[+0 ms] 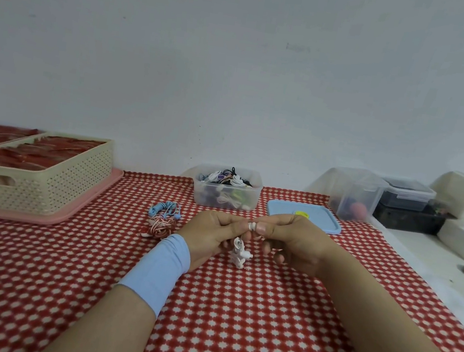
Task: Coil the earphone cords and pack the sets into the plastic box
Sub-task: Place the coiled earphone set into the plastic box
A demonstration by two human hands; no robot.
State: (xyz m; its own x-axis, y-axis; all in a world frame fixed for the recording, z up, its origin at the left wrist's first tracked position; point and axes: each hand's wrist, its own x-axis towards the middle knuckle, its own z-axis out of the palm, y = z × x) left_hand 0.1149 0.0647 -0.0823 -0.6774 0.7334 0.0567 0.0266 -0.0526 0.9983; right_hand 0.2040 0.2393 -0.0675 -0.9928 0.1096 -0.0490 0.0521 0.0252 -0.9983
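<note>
While both hands meet over the red-patterned worktop, the left hand and right hand pinch a white earphone set in curled fingers, its bundled cord dangling just below. At 12 o'clock stands the clear plastic box, holding coiled sets; a blue lid lies at 1 o'clock. At 10 o'clock a blue coiled set touches a red-and-white coiled set.

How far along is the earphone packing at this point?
Done: the plastic box holds many bundled sets. In hand: left hand and right hand pinch a white set, cord bunched beneath. Left: the blue set and red-and-white set lie bundled on the cloth, unpacked; blue lid is off.
</note>
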